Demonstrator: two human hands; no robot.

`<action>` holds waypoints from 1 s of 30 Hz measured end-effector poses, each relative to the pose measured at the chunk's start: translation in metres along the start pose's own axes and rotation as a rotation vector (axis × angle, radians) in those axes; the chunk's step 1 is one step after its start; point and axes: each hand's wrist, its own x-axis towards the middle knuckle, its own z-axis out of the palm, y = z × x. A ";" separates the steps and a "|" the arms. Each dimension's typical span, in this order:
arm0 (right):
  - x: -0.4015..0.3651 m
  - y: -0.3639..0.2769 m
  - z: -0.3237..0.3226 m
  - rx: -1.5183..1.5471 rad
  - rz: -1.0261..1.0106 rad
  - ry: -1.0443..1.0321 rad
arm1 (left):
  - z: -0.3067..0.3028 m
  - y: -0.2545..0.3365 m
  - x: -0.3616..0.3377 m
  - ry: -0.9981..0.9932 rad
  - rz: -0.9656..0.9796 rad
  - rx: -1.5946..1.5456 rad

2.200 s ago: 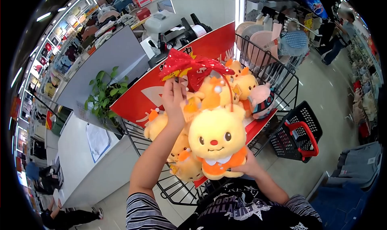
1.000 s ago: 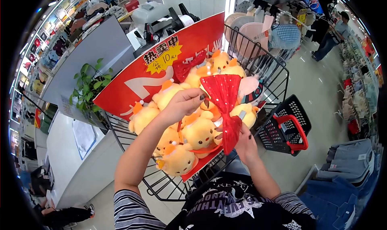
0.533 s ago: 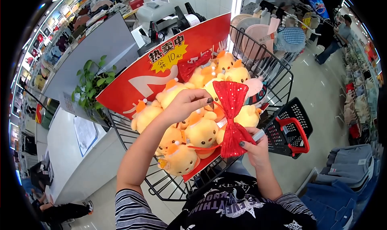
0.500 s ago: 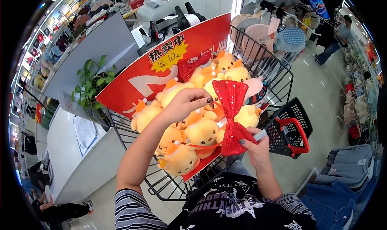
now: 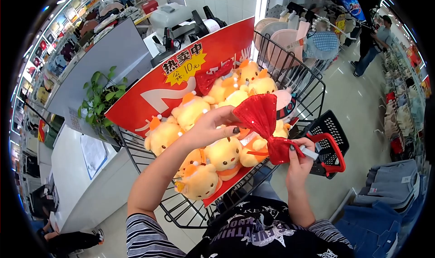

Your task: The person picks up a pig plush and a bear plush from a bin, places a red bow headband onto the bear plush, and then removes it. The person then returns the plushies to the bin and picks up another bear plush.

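Note:
A red sequined bow (image 5: 263, 120) is stretched between my two hands over a pile of yellow plush toys (image 5: 224, 154). My left hand (image 5: 215, 126) pinches its upper left edge, the fingertips partly hidden behind the fabric. Closed on the bow's lower end is my right hand (image 5: 299, 160), thumb on top. A small whitish tag-like piece (image 5: 309, 152) sticks out beside those fingers. The toys lie in a black wire basket (image 5: 312, 79), directly beneath both hands. Another red bow (image 5: 213, 79) rests at the back of the pile.
A red sign (image 5: 156, 97) with a yellow price burst stands along the basket's back. To the right is a black shopping basket (image 5: 333, 126) with a red handle. A white counter (image 5: 72, 167) and a potted plant (image 5: 102, 95) are on the left. Folded jeans (image 5: 369, 226) lie at lower right.
The bow has turned, its upper part tilting left and its lower end moving right with my right hand. The thin red strap stretched across the toys is now mostly out of sight.

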 end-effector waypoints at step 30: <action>0.036 0.014 0.033 -0.325 -0.194 -0.136 | 0.015 -0.029 0.005 0.542 -0.022 0.129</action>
